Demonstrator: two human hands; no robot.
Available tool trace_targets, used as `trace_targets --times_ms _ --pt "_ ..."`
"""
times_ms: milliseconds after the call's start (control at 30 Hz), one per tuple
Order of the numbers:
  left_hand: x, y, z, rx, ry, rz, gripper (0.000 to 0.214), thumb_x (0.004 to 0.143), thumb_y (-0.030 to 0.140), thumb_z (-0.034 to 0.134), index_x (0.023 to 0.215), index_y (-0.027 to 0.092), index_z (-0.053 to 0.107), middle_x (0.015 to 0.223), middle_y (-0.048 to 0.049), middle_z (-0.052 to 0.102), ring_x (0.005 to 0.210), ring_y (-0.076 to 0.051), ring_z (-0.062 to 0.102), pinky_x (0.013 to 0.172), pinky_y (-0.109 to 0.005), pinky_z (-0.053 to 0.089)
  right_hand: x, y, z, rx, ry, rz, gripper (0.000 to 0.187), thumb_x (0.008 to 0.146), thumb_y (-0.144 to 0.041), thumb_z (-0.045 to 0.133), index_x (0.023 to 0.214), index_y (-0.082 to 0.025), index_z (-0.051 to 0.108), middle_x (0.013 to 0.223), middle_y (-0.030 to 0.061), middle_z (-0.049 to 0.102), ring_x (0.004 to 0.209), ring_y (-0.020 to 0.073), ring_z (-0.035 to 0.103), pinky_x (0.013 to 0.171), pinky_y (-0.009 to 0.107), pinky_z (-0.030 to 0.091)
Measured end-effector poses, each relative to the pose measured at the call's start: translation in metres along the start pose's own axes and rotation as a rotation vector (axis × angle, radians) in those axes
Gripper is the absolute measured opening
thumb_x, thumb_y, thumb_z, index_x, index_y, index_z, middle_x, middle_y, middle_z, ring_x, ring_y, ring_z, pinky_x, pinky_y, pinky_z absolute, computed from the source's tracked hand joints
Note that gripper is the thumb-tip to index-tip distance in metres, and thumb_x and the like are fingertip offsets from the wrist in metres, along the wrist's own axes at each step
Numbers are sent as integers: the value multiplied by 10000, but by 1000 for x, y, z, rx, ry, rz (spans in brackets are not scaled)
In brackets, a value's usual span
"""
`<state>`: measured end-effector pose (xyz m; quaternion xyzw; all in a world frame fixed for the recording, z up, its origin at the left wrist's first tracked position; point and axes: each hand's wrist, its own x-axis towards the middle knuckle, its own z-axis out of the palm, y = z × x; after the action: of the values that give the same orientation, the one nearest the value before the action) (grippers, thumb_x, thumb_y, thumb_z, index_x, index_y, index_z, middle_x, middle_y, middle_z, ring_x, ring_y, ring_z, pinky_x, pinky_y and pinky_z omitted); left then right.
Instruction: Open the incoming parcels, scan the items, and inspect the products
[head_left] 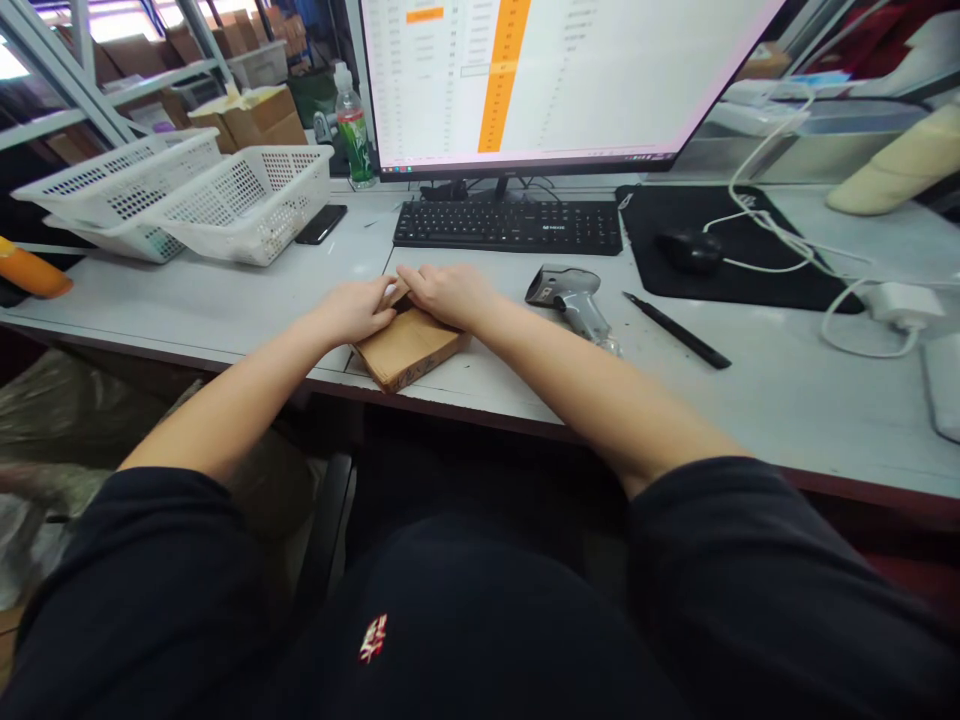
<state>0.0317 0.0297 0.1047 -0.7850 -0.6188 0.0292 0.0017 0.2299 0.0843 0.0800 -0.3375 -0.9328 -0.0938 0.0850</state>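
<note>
White baskets [259, 225], stacked: on the counter [180, 300], left.
Phone [322, 224], black: just beside the baskets.
My left grip [358, 312]: fingers curled closed, pinching the raised flap [398, 293] of the box.
Box [411, 350], brown cardboard, one: on the counter near its front edge, between my grips; dark writing on its near side.
My right grip [448, 293]: fingers bent closed on the flap's right, palm over the box; thumb hidden.
Scanner [576, 298], grey: right of the box, apart from it.
Step, as I judge: working the flap, opening or shutting, cannot tell.
Next move calls for: box steady, both grips guiding the flap evenly.
</note>
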Motion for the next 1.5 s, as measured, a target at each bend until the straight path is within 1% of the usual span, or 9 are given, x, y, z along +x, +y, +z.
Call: trace_targets --times_ms 167,367,500,633,800,967,1133,1300,1500 --pt "5 -5 -8 -91 -20 31 540 1032 300 355 1542 209 506 1386 -97 703 1232 -270 678 1033 -347 511 -10 -14 3 278 234 70 476 1025 -340 513 1436 -114 596 1405 199 648 1287 350 568 1082 475 473" --pt "5 -15 -7 -180 22 31 550 1041 253 360 1576 218 485 1448 -98 668 1277 -275 658 1107 -388 495 -16 -33 24 396 28 -127 598 1022 -482 550 1483 -104 601 1490 207 591 1399 376 483 1221 534 338" --pt "10 -45 -13 -565 116 -16 528 1013 204 438 1531 189 537 1477 -32 651 1288 -221 625 1133 -339 480 -21 -37 26 378 90 -78 655 1011 -503 569 1524 -95 549 1424 210 614 1339 382 501 1216 570 308" --pt "20 -80 -24 -690 98 -151 544 1027 250 537 1563 167 484 1224 -81 767 931 -184 702 895 -361 579 -45 -36 16 251 397 -155 611 993 -531 621 1470 -151 588 1249 162 674 1190 347 547 1189 613 304" --pt "43 -117 -28 -572 62 -229 423 830 345 857 1189 152 742 876 -22 734 854 -187 625 859 -348 540 -115 -44 23 65 583 -324 222 1054 -250 539 1109 -232 753 952 58 717 848 210 585 800 359 511" --pt "48 -96 4 -386 215 -196 269 767 289 870 762 180 623 953 -79 675 1158 -288 604 1019 -376 461 -147 -49 17 262 291 -289 406 1067 -473 530 1236 -171 742 1088 123 752 1067 263 675 883 373 567" --pt "15 -34 39 -319 321 31 323 1021 403 503 798 204 624 887 -87 675 959 -276 631 910 -424 476 -79 -34 -23 385 -158 73 412 1042 -407 512 1373 -204 652 1243 128 727 1076 282 691 862 390 537" --pt "-13 -14 47 -310 309 380 500 1066 440 306 808 205 664 876 -94 681 899 -265 608 873 -434 476 -13 -32 -34 257 -293 36 585 883 -455 640 1387 -166 578 1425 179 596 1242 386 574 927 447 502" --pt "-15 -15 46 -372 338 486 566 1092 491 257 845 202 675 979 -106 716 967 -263 630 909 -428 488 -9 -31 -28 316 -363 38 485 886 -370 595 1322 -157 596 1347 173 622 1243 365 577 940 446 512"
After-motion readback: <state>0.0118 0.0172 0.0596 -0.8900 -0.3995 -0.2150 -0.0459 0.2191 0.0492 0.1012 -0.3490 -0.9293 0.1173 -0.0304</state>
